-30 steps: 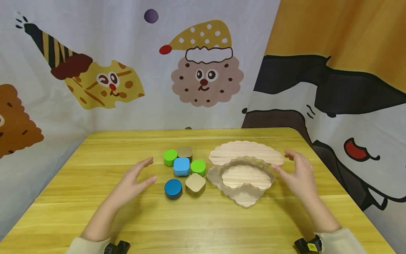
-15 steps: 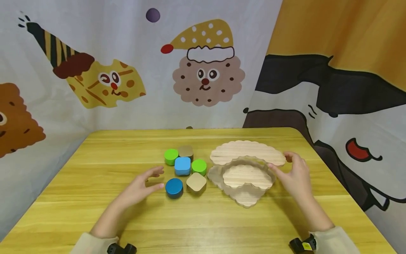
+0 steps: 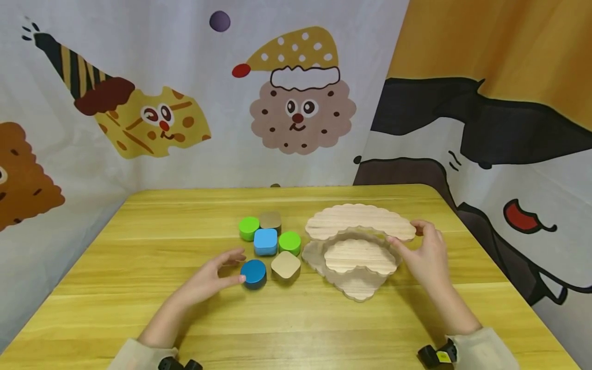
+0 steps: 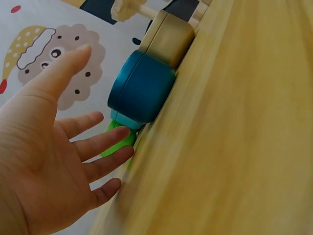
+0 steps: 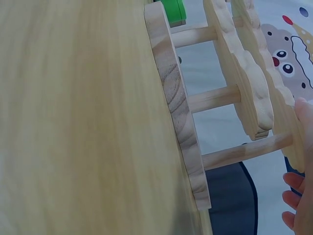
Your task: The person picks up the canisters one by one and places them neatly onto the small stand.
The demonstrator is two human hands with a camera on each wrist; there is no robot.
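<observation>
My left hand (image 3: 203,281) reaches to the round dark blue tin (image 3: 253,273), fingers spread and slightly bent, thumb tip right at its near side. In the left wrist view that hand (image 4: 54,152) shows an uncovered palm, with the lidded blue tin (image 4: 149,85) just beyond the fingertips. My right hand (image 3: 427,257) pinches the right end of the tiered wooden stand (image 3: 361,220), thumb in front and a finger behind its top scalloped board. In the right wrist view, dowels join the stand's boards to its base (image 5: 177,100); the hand (image 5: 305,181) is partly cut off.
Beside the blue tin is a gold rounded-square tin (image 3: 285,265). Behind them are a light blue square tin (image 3: 265,242), two green round tins, one nearer the stand (image 3: 290,242) and one farther left (image 3: 248,228), and another gold tin (image 3: 270,221). A printed curtain (image 3: 185,169) hangs behind the table.
My left hand has moved right to the side of the blue tin. My right hand has moved left, closing onto the stand's right end. The tins and the stand have stayed put.
</observation>
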